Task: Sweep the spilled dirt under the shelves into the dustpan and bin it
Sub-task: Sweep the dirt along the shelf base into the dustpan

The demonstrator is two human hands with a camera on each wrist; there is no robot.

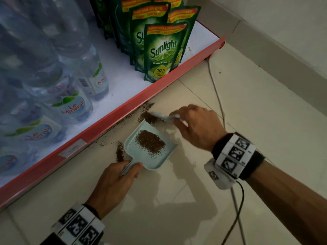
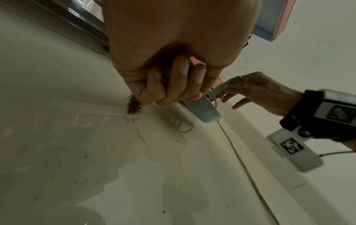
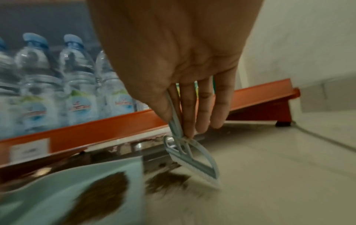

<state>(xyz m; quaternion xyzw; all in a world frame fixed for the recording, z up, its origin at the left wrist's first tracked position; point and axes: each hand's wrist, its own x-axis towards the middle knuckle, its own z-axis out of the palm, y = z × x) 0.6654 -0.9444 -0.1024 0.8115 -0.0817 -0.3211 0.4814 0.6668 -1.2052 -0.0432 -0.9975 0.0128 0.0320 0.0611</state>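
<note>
A pale blue dustpan (image 1: 155,160) lies on the floor tiles with a heap of brown dirt (image 1: 150,141) in it. My left hand (image 1: 122,174) grips its handle; the pan's underside (image 2: 202,109) shows in the left wrist view. My right hand (image 1: 191,121) pinches a small pale blue brush (image 1: 160,116) just beyond the pan's open edge. The brush head (image 3: 196,170) sits beside a dirt pile (image 3: 167,181) on the floor. More loose dirt (image 1: 146,106) lies along the shelf base, and a small streak of dirt (image 1: 120,152) lies left of the pan.
A red-edged bottom shelf (image 1: 113,117) runs diagonally above the dirt, holding water bottles (image 1: 70,103) and green Sunlight pouches (image 1: 164,52). A white cable (image 1: 217,96) trails over the tiles to the right. A wall (image 1: 283,32) closes off the far right.
</note>
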